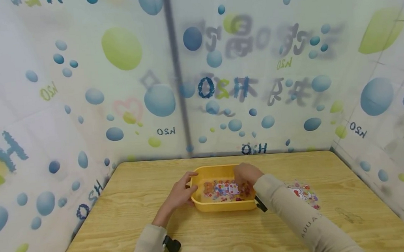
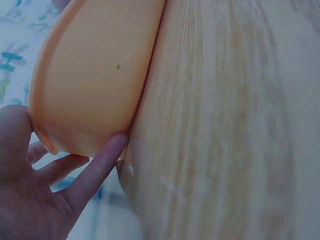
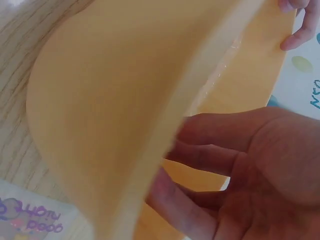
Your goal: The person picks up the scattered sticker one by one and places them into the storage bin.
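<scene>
A yellow plastic basin sits on the wooden table, with colourful cartoon sticker sheets lying in its bottom. At its left end my left hand holds the rim. The left wrist view shows those fingers spread along the basin's outer end, one fingertip low by the tabletop. My right hand reaches over the right end into the basin. Seen from the right wrist, this hand has its fingertips hidden behind the near wall, so I cannot tell whether they pinch a sheet.
Another sticker sheet lies on the table to the right of the basin, partly covered by my right sleeve. A bubble-patterned curtain rises behind the table's far edge and along both sides.
</scene>
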A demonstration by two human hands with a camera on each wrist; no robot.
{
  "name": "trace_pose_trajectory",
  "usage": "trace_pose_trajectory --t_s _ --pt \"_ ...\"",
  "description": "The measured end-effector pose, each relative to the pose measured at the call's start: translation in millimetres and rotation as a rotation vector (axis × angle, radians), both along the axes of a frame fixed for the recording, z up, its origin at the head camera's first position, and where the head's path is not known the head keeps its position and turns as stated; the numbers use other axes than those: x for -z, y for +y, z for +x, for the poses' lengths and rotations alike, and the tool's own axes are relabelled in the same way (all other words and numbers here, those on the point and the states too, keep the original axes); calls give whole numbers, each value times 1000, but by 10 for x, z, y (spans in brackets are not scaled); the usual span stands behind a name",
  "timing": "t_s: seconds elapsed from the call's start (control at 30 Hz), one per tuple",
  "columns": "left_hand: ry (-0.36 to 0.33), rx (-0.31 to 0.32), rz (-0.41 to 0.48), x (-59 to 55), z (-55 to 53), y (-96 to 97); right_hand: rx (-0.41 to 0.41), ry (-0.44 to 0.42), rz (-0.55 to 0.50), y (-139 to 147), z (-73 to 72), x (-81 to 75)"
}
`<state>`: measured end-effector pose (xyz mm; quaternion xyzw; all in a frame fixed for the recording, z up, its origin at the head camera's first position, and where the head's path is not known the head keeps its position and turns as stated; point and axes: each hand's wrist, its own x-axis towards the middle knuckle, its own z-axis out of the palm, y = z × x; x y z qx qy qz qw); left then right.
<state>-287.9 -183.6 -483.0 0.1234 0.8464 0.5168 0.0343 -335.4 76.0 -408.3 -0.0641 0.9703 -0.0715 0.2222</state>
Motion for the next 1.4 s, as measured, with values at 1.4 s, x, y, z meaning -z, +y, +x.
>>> trace_pose_trajectory --t_s 1.4 --pt "-6 -26 -13 -7 -9 32 -67 492 -693 1479 468 231"
